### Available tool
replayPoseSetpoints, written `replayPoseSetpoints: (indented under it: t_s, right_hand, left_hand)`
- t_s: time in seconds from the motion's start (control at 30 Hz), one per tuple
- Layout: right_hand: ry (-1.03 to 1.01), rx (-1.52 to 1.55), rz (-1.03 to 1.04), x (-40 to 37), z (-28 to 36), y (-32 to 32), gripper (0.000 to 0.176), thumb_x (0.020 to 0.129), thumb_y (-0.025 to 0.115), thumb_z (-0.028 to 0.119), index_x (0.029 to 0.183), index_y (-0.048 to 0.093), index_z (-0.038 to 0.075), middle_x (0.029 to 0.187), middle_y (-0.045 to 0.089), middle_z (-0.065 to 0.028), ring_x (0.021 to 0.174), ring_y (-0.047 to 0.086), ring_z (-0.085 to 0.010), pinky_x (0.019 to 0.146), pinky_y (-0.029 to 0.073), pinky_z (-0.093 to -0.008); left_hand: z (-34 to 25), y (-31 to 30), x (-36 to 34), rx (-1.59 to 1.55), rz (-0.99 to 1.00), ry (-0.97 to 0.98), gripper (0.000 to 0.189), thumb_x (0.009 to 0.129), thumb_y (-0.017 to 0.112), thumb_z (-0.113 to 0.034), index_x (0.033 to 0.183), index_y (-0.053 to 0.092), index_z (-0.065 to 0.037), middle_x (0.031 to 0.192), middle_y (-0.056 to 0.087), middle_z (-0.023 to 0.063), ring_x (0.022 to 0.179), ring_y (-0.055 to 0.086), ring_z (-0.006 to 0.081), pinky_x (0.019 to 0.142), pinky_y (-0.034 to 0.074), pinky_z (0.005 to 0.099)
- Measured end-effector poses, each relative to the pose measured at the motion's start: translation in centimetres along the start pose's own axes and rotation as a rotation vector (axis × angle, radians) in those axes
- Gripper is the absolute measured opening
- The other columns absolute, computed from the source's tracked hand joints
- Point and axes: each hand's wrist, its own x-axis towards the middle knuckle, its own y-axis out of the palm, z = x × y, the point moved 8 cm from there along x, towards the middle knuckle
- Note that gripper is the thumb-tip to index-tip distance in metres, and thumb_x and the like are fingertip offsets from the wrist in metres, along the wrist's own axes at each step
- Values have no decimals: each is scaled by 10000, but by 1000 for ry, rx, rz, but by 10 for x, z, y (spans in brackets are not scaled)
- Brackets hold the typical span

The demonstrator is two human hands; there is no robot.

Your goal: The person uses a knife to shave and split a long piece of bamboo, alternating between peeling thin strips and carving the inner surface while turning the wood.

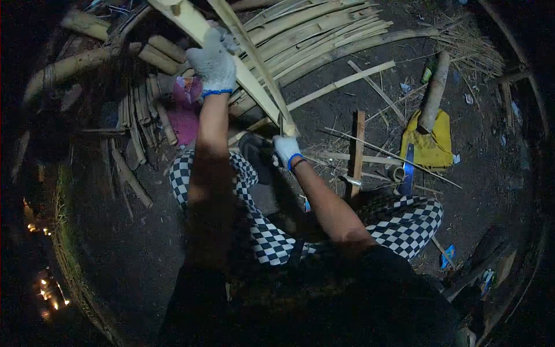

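Observation:
My left hand (213, 63), in a whitish glove with a blue cuff, is wrapped round a pale split bamboo pole (251, 85) that slants from the top of the view to the centre. My right hand (287, 150), gloved the same way, is closed at the pole's lower end. A thin dark edge, perhaps a blade, shows just above its fingers; what it grips is too small to make out. A second bamboo strip (245, 43) runs beside the pole and meets it near my right hand.
Long bamboo strips (324, 29) lie across the top. Cut bamboo pieces (136, 113) are piled on the left. On the right are a yellow container (436, 147), a bamboo log (435, 92), a blue saw blade (408, 168) and a hammer (352, 180).

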Motion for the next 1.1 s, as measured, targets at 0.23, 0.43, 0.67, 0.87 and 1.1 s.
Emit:
replayPoseSetpoints:
  t_s: [0.23, 0.43, 0.67, 0.87, 1.1]
  right_hand:
    - [-282, -492, 52, 16, 21, -33, 260, 816, 504, 254, 881, 571, 11, 710, 609, -208, 608, 603, -316, 540, 467, -435]
    - [-621, -1017, -363, 1, 62, -49, 301, 820, 479, 224, 1038, 537, 24, 867, 633, -260, 831, 620, -418, 714, 487, -511]
    - [-534, -1048, -280, 26, 84, -38, 253, 800, 507, 216, 934, 596, 22, 857, 635, -266, 836, 629, -404, 734, 499, -498]
    - [-850, -1259, -478, -65, 178, -21, 247, 827, 501, 213, 962, 531, 9, 698, 619, -226, 677, 623, -407, 584, 498, -489]
    - [-836, -1236, -402, -42, 95, -34, 224, 876, 408, 187, 956, 529, 16, 713, 619, -226, 647, 616, -403, 565, 487, -493]
  left_hand:
    - [-25, 13, -10, 270, 202, -89, 264, 864, 600, -220, 854, 602, 44, 714, 582, 81, 590, 542, 178, 554, 449, 322]
    - [12, -2, -20, 1027, 476, -80, 610, 771, 667, -495, 835, 609, 109, 725, 591, 142, 648, 505, 172, 615, 433, 343]
    - [1, 17, -25, 1138, 543, -9, 631, 697, 733, -482, 779, 513, 104, 775, 563, 257, 727, 556, 312, 683, 442, 431]
    - [-106, 71, 20, 889, 572, 473, 664, 738, 663, -548, 762, 588, 111, 581, 546, 147, 528, 501, 250, 581, 437, 414]
    - [-89, 64, -10, 1045, 550, 354, 585, 736, 713, -427, 1020, 525, 49, 843, 571, 220, 813, 581, 284, 735, 468, 376]
